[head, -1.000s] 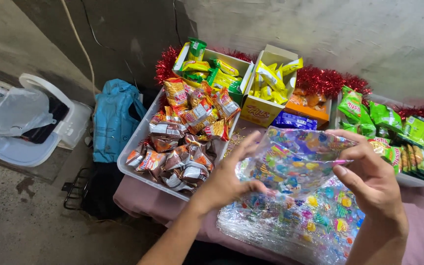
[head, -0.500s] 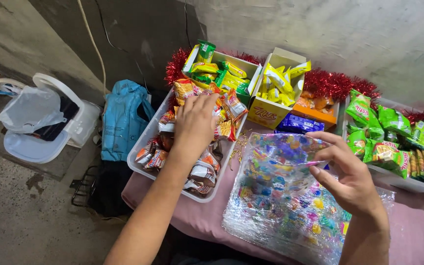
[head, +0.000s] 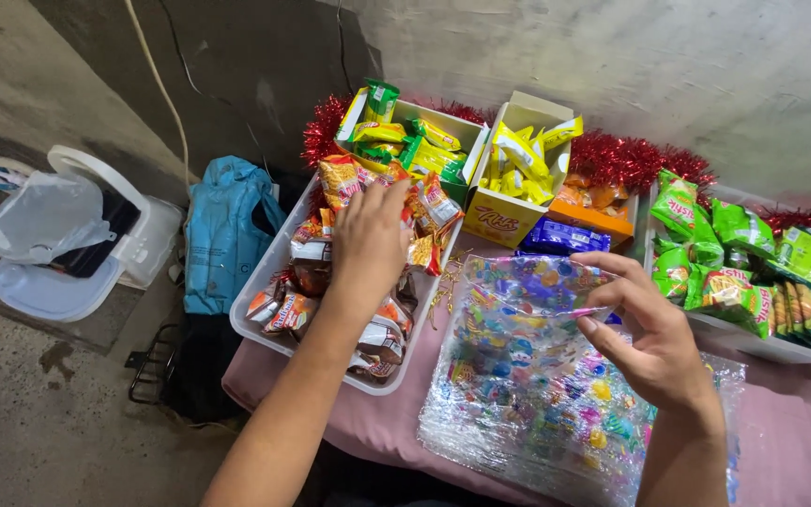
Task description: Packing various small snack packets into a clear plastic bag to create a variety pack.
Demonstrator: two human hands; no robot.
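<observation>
- candy bag (head: 537, 394), one clear plastic bag of many small coloured sweets, lies flat on the pink tablecloth (head: 800, 441) under the right hand (head: 654, 343), which pinches its top edge.
- left hand (head: 368, 239) rests fingers down on snack packets (head: 368, 329), too many to count, in one white tray (head: 260, 291).
- beyond both hands: two open boxes, a yellow box (head: 509, 211), red tinsel (head: 631, 155).
- right of the right hand: green packets (head: 734, 253).

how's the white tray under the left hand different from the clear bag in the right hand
The white plastic tray is rigid, opaque and filled with orange-brown snack packets; the clear plastic bag is soft, see-through and holds small multicoloured sweets. The left hand reaches into the tray; the right hand pinches the bag. Both rest on the pink tablecloth.
</observation>
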